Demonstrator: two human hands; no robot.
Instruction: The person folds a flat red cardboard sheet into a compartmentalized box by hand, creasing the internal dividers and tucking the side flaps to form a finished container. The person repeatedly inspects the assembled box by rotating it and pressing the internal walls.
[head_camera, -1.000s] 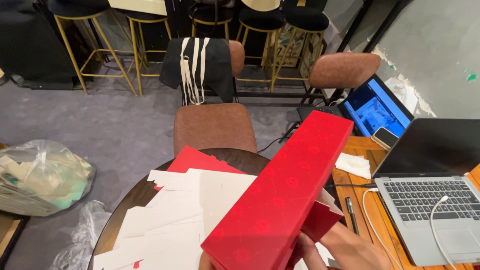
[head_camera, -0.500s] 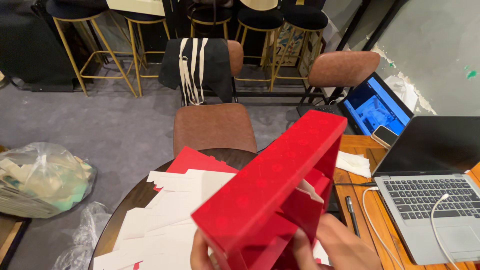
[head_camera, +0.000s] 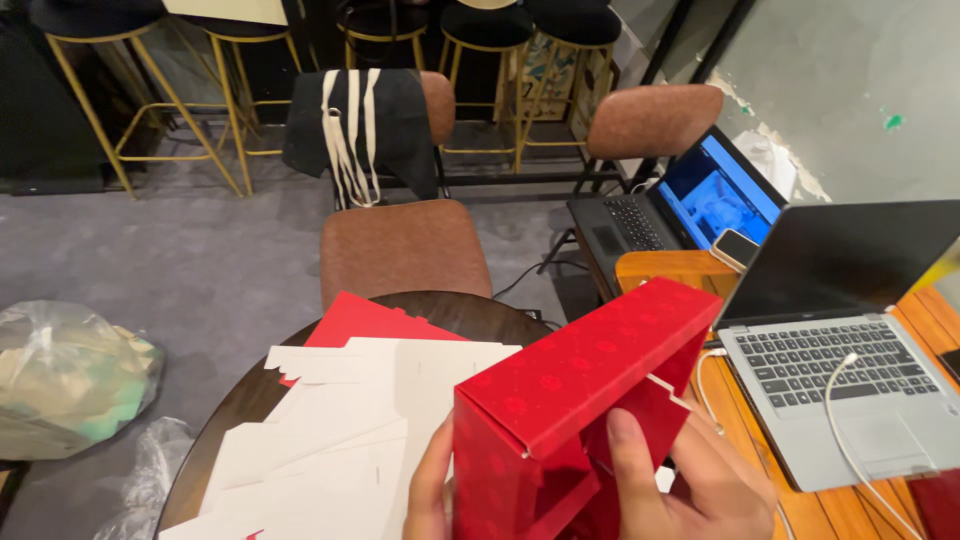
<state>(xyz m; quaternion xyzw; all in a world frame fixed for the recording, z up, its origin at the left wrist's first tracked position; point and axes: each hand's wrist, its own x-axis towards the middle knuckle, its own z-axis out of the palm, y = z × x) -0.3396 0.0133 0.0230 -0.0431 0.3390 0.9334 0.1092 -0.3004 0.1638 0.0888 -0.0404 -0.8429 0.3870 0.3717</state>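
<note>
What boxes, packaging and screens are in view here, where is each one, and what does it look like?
Red box: held in both hands, long, open-ended.
Flat white cardboard sheets: stacked on the round dark table.
Far laptop: right, screen glowing blue.
Near laptop: right, silver, screen dark.
Phone: between the laptops.

Both hands (head_camera: 690, 480) hold red box (head_camera: 570, 400) above flat card sheets (head_camera: 350, 420).

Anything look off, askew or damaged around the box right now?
The red box is only partly folded: its near end is open with flaps loose, held by the left hand and right hand. The flat card blanks lie fanned unevenly on the round table. No damage visible.
</note>
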